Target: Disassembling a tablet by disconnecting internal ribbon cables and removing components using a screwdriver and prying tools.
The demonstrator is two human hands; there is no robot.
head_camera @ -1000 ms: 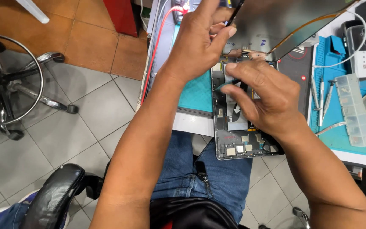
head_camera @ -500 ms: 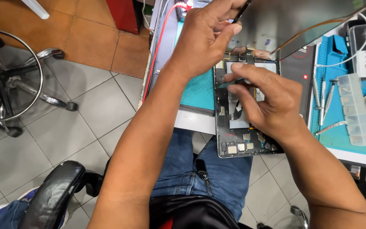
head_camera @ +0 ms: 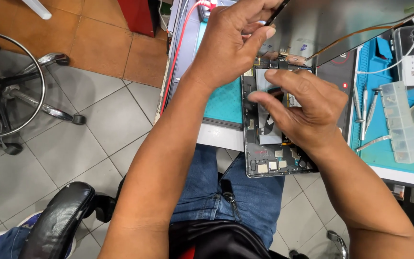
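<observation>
An opened tablet body (head_camera: 270, 163) lies on the workbench edge, its circuit boards and battery exposed. My left hand (head_camera: 235, 41) grips the lifted screen panel (head_camera: 350, 21) by its dark edge and holds it tilted up above the body. An orange flex cable (head_camera: 360, 33) runs across the panel's grey back. My right hand (head_camera: 303, 108) rests on the tablet's inside, fingertips pinched low on something near the left side of the battery; what they pinch is hidden.
A teal work mat (head_camera: 226, 103) covers the bench. Right of the tablet lie metal tweezers and screwdrivers (head_camera: 370, 108), a clear compartment box (head_camera: 398, 122) and a white charger with cable (head_camera: 410, 62). A red cable (head_camera: 180, 43) runs along the bench's left edge. A chrome stool base (head_camera: 20, 91) stands on the tiled floor.
My right hand has slid up and left over the tablet's inside, fingers now pinched together. The left hand keeps holding the lifted screen panel in about the same place.
</observation>
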